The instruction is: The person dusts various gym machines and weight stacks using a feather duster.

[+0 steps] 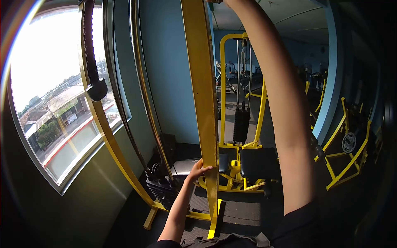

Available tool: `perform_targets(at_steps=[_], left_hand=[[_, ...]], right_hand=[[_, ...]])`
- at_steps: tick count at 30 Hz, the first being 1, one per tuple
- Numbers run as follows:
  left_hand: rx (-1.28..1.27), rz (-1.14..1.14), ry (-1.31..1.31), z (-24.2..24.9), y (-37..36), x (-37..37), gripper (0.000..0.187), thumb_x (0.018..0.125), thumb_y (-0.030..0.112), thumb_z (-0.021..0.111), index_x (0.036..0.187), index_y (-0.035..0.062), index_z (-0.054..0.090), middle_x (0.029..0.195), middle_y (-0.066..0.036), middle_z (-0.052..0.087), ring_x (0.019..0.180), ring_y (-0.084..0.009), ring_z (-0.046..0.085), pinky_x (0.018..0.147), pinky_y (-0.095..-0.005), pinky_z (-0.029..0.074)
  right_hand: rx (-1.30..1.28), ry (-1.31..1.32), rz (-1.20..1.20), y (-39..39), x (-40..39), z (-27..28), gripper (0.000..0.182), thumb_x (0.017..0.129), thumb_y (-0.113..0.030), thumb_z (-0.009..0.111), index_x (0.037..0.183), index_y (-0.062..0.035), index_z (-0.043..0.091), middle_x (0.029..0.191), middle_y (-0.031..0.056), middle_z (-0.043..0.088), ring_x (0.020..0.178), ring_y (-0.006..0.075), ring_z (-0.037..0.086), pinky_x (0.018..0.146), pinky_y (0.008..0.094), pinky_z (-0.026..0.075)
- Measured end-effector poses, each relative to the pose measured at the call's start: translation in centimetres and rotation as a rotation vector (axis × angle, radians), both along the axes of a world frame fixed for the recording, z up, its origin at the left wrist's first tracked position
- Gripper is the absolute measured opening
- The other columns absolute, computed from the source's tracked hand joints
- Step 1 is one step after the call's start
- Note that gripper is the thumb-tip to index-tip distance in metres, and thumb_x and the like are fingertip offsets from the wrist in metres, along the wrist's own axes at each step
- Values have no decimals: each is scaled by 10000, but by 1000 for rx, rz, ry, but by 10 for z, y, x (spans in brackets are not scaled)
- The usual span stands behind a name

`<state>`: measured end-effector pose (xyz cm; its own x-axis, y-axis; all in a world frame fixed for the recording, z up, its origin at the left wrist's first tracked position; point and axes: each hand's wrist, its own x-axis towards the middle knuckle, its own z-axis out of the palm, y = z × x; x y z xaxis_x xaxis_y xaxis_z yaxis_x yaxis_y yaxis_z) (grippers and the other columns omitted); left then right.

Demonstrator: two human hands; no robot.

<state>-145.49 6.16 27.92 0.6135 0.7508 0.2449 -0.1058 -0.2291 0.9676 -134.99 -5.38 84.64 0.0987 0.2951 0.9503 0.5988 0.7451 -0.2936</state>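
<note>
My left hand (197, 170) is against the lower part of an upright yellow steel post (201, 82), its thumb across the near face and its other fingers partly hidden at the edge. My right arm reaches up past the post. At the top edge my right hand (225, 2) is mostly cut off, close to the post's upper part; its fingers and anything in them are hidden. Left of the post, shiny guide rods (145, 82) run down to a dark weight stack (162, 191). A black braided rope handle (91, 49) hangs by the window with its rubber end down.
Yellow base bars (198, 215) cross the dark floor at my feet. Beyond the post stands another yellow weight machine (223, 82) with a black padded seat (259, 163). A yellow rack (345, 144) with a plate is at right. A bright window (62, 103) fills the left.
</note>
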Motion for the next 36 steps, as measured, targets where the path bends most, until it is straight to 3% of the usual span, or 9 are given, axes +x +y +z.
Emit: perform_targets(at_steps=[4, 6, 12, 14, 19, 24, 26, 28, 36], left_hand=[[29, 5, -10, -12, 9, 0, 621, 729, 299, 713, 1227, 47, 440, 1138, -73, 537, 1026, -151, 513, 846, -279, 426], [24, 2, -29, -22, 16, 3, 625, 726, 294, 716, 1225, 39, 440, 1129, -81, 544, 1033, -154, 512, 862, -279, 414], [44, 1, -114, -30, 21, 4, 578, 713, 263, 730, 1166, 4, 481, 1084, -98, 566, 1044, -170, 511, 881, -292, 400], [21, -6, -120, -29, 20, 4, 577, 711, 262, 731, 1163, 3, 484, 1082, -97, 567, 1038, -169, 514, 879, -290, 400], [25, -2, -158, -24, 18, 4, 568, 707, 256, 734, 1151, -4, 494, 1064, -94, 576, 1017, -166, 528, 869, -285, 404], [117, 36, -131, -20, 13, 1, 586, 709, 260, 730, 1169, -8, 485, 1059, -99, 583, 1003, -169, 539, 866, -285, 408], [126, 29, -127, -25, 19, 2, 590, 711, 266, 729, 1173, -6, 483, 1065, -101, 581, 1005, -170, 540, 871, -288, 406], [171, 62, -152, -27, 18, 2, 584, 713, 260, 728, 1172, -5, 484, 1075, -104, 579, 1023, -173, 536, 869, -292, 409], [162, 50, -123, -30, 21, 3, 514, 741, 273, 705, 1134, 17, 496, 999, -65, 591, 895, -126, 567, 731, -254, 472]], right_hand=[[-190, -193, -262, -43, 8, -72, 243, 775, -53, 420, 634, 80, 566, 471, 154, 536, 384, 208, 540, 350, 325, 412], [-426, -285, -462, -67, 18, -108, 460, 862, -389, 513, 584, -23, 518, 463, 12, 450, 375, 58, 445, 352, 206, 341], [-935, -572, -589, -109, 11, -104, 300, 837, -240, 564, 740, 42, 529, 553, 101, 521, 449, 176, 535, 431, 297, 429], [-630, -534, -541, -121, -4, -91, 211, 740, -52, 451, 677, 103, 580, 501, 164, 552, 420, 199, 550, 390, 317, 433], [-141, -306, -662, -104, -34, -86, 180, 714, -44, 473, 686, 98, 580, 610, 202, 595, 484, 254, 582, 468, 355, 463], [135, -457, -816, -95, -39, -163, 208, 773, -126, 507, 843, 53, 587, 876, 242, 618, 813, 203, 633, 722, 319, 480], [608, -696, -748, -80, -17, -216, 92, 665, 9, 546, 747, -8, 508, 692, 104, 538, 616, 237, 572, 566, 301, 476], [-115, -646, -779, -117, -29, -250, 290, 744, -174, 642, 940, 27, 567, 900, 184, 572, 919, 326, 529, 795, 364, 420], [-103, -498, -997, -117, -37, -241, 301, 772, -203, 625, 973, 14, 569, 893, 177, 587, 862, 314, 567, 763, 364, 442]])
